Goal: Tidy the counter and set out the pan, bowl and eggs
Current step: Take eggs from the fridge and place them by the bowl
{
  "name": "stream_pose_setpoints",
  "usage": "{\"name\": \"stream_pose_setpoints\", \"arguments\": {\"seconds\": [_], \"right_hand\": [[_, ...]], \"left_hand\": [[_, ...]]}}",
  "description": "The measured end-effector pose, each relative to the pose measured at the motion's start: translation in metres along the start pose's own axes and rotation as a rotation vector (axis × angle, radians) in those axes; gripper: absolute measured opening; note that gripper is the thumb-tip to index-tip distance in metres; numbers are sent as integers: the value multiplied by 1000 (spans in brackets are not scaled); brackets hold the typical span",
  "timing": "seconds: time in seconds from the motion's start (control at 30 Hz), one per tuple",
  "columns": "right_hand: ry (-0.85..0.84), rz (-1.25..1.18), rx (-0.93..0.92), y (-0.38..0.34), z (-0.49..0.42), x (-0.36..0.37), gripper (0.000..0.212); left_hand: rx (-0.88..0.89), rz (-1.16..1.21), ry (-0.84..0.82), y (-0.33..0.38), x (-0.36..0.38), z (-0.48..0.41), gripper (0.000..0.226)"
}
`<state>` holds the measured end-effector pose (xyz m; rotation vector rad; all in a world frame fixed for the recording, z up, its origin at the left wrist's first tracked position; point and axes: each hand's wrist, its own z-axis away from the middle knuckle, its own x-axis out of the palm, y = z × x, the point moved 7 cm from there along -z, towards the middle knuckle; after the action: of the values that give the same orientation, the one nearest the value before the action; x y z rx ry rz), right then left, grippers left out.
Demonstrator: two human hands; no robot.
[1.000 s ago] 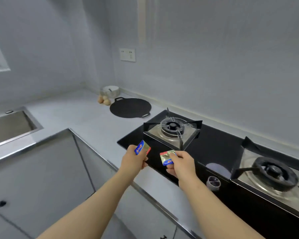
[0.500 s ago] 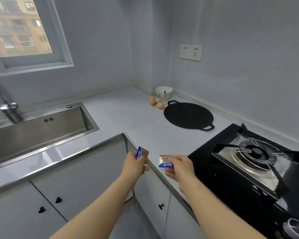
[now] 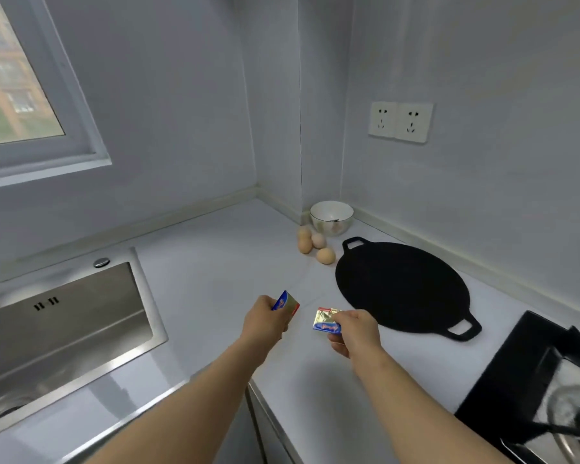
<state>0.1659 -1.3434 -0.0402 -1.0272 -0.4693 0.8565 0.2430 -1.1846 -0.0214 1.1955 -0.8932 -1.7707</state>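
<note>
My left hand (image 3: 265, 324) grips a small blue, gold and red packet (image 3: 287, 304) above the white counter (image 3: 215, 279). My right hand (image 3: 355, 331) pinches a second gold and blue packet (image 3: 325, 321) beside it. Behind the right hand lies a flat black pan (image 3: 402, 289) with two loop handles. Several brown eggs (image 3: 315, 246) sit loose on the counter at the pan's far left. A white bowl (image 3: 331, 217) stands in the corner behind the eggs.
A steel sink (image 3: 61, 329) is sunk into the counter on the left under a window (image 3: 17, 95). A black gas hob (image 3: 549, 380) fills the lower right. A double socket (image 3: 400, 122) is on the right wall.
The view has swung left from the hob toward the corner, and both hands have carried their packets over the counter near the pan. The grips are unchanged.
</note>
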Motion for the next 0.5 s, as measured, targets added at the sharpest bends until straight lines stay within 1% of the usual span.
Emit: {"name": "stream_pose_setpoints", "arguments": {"seconds": [0.13,0.27,0.33,0.43,0.5], "right_hand": [[60,37,26,-7,-39,8,12],[109,74,41,-11,-75,21,15],[126,63,56,-14,-95,33,14],[131,20,83,-20,-121,57,10],[147,4,88,-24,-136,68,10]], "left_hand": [[-23,-82,-22,6,7,-50,17],[-33,-107,-50,12,13,-96,18],[-29,-104,-58,14,14,-121,17],[-55,-101,-127,13,17,-159,18],[-51,-110,-148,13,18,-180,12]]}}
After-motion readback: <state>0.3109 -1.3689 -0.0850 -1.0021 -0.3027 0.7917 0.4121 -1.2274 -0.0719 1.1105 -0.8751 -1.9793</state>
